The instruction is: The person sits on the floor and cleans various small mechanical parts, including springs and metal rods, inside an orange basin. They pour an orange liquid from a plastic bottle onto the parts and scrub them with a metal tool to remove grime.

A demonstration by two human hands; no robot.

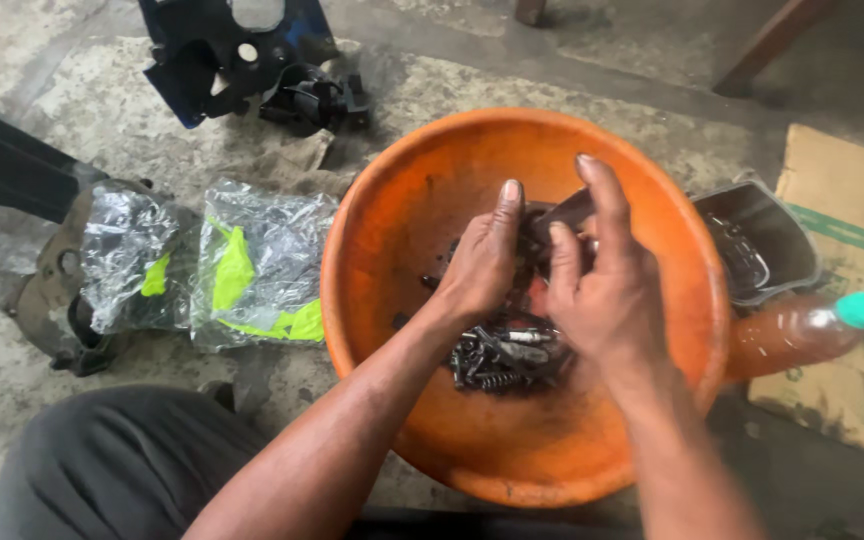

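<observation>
Your orange basin [392,230] is a round, smooth-walled plastic bowl, its inner surface smeared with dark grime. It sits on rough, stained concrete floor [82,110]. At its bottom lies a heap of small metal parts [507,355]: bolts, springs and greasy fittings, dark and oily, tangled together.

Your left hand [482,262] reaches into the basin with the forearm coming up from the lower left, wrist bent, thumb raised and fingers curled around a dark metal part [557,215]. Your right hand [607,290] comes in from the lower right, index finger extended upward along the same part, remaining fingers folded about it. Both hands grasp this part, held above the heap, near the basin's middle. The exact shape of the part is hidden by your fingers.

To the left of the basin lie two crinkled clear plastic bags [252,260] with yellow-green labels inside; one rests on a worn brown metal casting [47,300]. A black and blue moulded plastic assembly [242,60] lies at the upper left. To the right, just beside the basin rim, sit a dark rectangular tray [762,240] and a lying plastic bottle [802,330] of amber liquid with a teal cap, on flattened cardboard [852,200].
</observation>
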